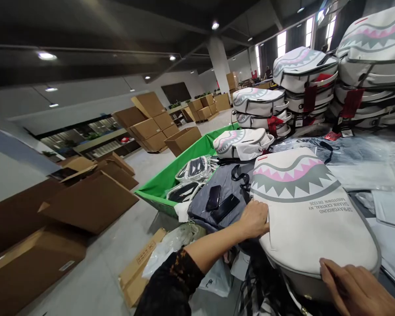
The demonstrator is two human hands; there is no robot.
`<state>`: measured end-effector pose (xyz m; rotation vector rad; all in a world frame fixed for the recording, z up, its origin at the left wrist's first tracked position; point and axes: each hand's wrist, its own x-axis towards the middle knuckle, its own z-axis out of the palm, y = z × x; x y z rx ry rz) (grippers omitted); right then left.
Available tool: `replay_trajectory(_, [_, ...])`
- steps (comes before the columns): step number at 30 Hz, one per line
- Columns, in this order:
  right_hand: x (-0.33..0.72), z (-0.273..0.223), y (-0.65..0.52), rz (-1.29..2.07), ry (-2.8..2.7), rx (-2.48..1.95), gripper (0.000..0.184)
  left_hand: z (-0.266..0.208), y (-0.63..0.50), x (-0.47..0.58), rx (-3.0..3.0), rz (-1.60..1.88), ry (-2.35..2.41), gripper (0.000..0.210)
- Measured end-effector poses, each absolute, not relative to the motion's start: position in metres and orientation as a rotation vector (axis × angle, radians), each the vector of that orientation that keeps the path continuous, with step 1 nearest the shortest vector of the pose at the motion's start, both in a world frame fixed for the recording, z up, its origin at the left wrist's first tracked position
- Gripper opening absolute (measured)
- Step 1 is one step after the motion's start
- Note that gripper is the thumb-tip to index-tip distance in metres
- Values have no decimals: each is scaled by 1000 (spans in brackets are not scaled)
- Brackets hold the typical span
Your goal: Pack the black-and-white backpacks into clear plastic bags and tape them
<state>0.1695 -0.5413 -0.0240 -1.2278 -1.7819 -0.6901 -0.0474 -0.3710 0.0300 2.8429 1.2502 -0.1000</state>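
Observation:
A white backpack with a pink and grey shark-mouth print lies face up in front of me, its lettering upside down. My left hand is closed on its left side edge, by a slit in the side. At its near, rounded end my right hand grips the edge, fingers bent over the rim; part of that hand runs out of view. Left of the backpack, two dark phones rest on a grey cloth bag.
Stacks of similar backpacks rise behind, with red tags. Clear plastic bags cover the surface there. A green-lined bin holds wrapped bags. Open cardboard boxes stand on the floor at left; a flat carton lies nearer.

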Motion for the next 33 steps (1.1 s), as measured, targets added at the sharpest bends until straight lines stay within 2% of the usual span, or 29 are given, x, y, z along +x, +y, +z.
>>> replay_trajectory(3, [172,-11,-538,-698,-1833,-1295,20,37,-378,-41,2882,-185,1211,12])
replay_trajectory(5, [173,-6,-537,-668,-1900,-1287,27,45,-385,-47,2866,-192,1201,13])
replay_trajectory(8, [172,-2,-527,-646,-1905,-1333,22,55,-404,-62,2906,-263,1028,14])
replay_trajectory(11, [181,-5,-518,-387,-1871,-1330,24,63,-429,-76,3043,-311,718,18])
replay_trajectory(14, [210,-22,-530,-33,-1577,-1284,23,60,-455,-81,3171,36,799,23])
replay_trajectory(16, [232,-43,-548,-61,-1331,-1387,20,45,-473,-71,3164,378,755,24])
replay_trajectory(18, [244,-69,-564,-154,-1349,-1494,24,23,-491,-49,3081,478,574,21])
replay_trajectory(21, [238,-103,-571,-112,-1581,-1539,37,-6,-512,2,2923,174,580,26])
replay_trajectory(24, [222,-121,-563,-136,-1504,-1585,33,-14,-518,47,2764,-121,757,32])
replay_trajectory(26, [218,-125,-560,-175,-1479,-1596,28,-9,-515,64,2697,-180,813,32])
replay_trajectory(33, [220,-122,-567,-264,-1531,-1625,29,7,-506,75,2590,-172,794,33])
